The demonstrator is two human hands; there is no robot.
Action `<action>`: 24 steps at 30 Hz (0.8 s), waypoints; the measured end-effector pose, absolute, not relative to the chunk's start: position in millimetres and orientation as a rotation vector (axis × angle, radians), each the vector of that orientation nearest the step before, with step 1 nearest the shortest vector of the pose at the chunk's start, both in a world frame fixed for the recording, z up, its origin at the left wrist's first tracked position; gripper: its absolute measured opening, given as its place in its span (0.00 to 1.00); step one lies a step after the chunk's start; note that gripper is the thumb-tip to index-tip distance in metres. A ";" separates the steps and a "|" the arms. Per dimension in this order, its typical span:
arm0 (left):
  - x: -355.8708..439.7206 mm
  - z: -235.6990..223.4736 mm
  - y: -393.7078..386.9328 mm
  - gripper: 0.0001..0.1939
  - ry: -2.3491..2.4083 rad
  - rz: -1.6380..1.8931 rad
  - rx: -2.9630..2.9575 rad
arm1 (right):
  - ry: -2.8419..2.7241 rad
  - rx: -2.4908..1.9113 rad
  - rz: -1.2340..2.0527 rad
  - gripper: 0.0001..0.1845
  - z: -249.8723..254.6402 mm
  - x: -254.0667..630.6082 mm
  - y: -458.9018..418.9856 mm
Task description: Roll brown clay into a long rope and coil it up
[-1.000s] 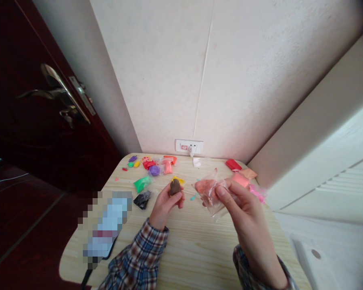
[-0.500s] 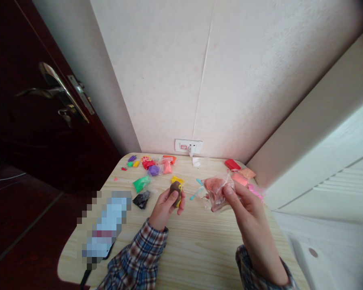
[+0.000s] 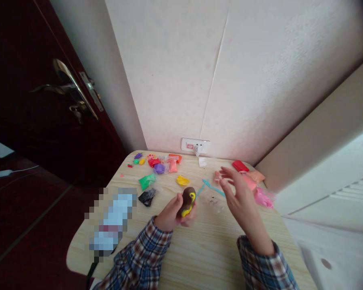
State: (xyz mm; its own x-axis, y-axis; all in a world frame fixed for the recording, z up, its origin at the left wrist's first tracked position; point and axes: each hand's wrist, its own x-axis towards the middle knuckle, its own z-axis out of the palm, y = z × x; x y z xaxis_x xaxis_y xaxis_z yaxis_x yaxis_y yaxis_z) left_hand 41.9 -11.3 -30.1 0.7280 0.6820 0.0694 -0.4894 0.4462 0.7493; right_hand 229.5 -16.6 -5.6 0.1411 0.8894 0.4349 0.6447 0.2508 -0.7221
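Observation:
My left hand (image 3: 171,213) is closed around a brown clay figure (image 3: 187,198) with yellow patches, held upright above the table. Over the right part of the table hovers my right hand (image 3: 240,195), its fingers apart and nothing in its grasp. Just beyond those fingertips a salmon-pink packet (image 3: 217,176) shows, partly hidden by them. Light-blue plastic modelling tools (image 3: 206,184) lie between the two hands. Nearer to me is a clear bag (image 3: 214,204) with small dark bits.
Clay packets in green (image 3: 147,181), black (image 3: 147,197), yellow (image 3: 182,180) and purple (image 3: 159,168) lie on the wooden table (image 3: 196,249). Pink (image 3: 263,197) and red (image 3: 240,166) packets are at the right. A blurred phone-like object (image 3: 111,221) is at the left; a wall socket (image 3: 195,145) is behind.
My right hand has let go of the salmon-pink packet, now on the table farther back. My left hand has turned the clay figure, showing more yellow. The view has shifted slightly.

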 end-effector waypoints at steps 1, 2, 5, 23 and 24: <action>41.8 -30.2 -11.7 0.27 0.266 0.707 0.863 | -1.621 -1.351 0.500 0.23 -2.2 221.1 -21.9; 41.5 -30.0 -12.3 0.27 0.305 0.676 0.903 | -1.691 -1.222 0.691 0.23 0.8 212.7 -27.3; 40.5 -28.0 -15.1 0.26 0.502 0.549 1.032 | -1.756 -0.959 1.101 0.22 5.2 191.7 -39.4; 49.8 -27.9 -15.3 0.27 0.614 0.714 0.957 | -1.106 -0.978 1.154 0.16 -18.2 182.1 -30.4; 50.1 -28.0 -14.9 0.26 0.615 0.722 0.916 | -1.156 -1.014 1.081 0.16 -18.4 182.8 -31.0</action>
State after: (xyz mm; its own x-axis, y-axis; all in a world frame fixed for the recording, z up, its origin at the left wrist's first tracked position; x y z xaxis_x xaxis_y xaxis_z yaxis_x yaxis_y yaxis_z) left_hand 50.1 -14.9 -28.0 0.6119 0.7732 -0.1664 -0.2868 0.4130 0.8644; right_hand 182.8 -31.0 -18.4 0.0753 0.9806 0.1812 -0.1147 0.1891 -0.9752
